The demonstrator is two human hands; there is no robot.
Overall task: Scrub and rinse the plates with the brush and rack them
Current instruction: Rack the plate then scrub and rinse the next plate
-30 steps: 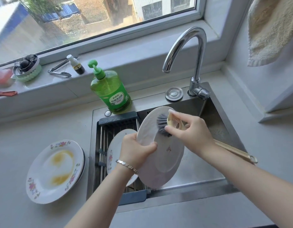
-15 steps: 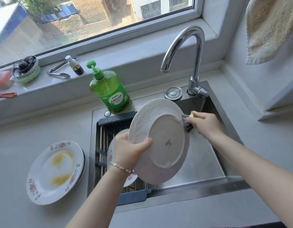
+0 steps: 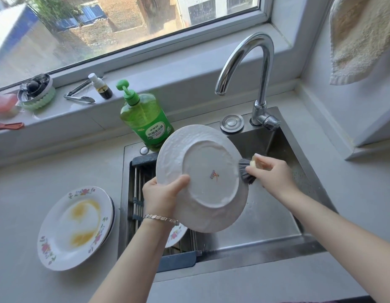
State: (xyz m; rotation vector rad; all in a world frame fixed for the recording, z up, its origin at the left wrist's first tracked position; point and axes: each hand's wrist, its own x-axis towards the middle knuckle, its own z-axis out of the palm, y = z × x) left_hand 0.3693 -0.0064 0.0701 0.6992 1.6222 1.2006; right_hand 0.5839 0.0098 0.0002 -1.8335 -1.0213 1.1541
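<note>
Head view, plate: the white plate (image 3: 202,178) is up over the sink (image 3: 275,206), tipped on edge with its underside facing us, a small maker's mark at the centre; its face tilts up and away to the left, top rim toward the soap bottle.
Head view, left hand: the left hand (image 3: 162,197) has the plate by its lower-left rim, thumb pressed flat on the underside, the other fingers wrapped behind and out of sight; a silver bracelet (image 3: 160,218) sits on the wrist.
Head view, right hand: the right hand (image 3: 271,174) is closed round the brush head, fingers curled tight together on it.
Head view, brush: the brush (image 3: 246,171) shows dark grey bristles pointing left, right against the plate's right rim; the pale head is mostly hidden in the grip, and the handle cannot be seen, so its long axis cannot be told.
Head view, rack: the drying rack (image 3: 137,193) spans the sink's left part, with a floral plate (image 3: 175,234) lying in it, mostly hidden behind the held plate.
Head view, counter: a stack of dirty plates (image 3: 77,227) lies flat left of the sink, the top one smeared yellow.
Head view, behind: the green soap bottle (image 3: 146,119) stands upright just behind the plate; the tap (image 3: 253,77) arches over the sink, spout pointing down, no water visible.
</note>
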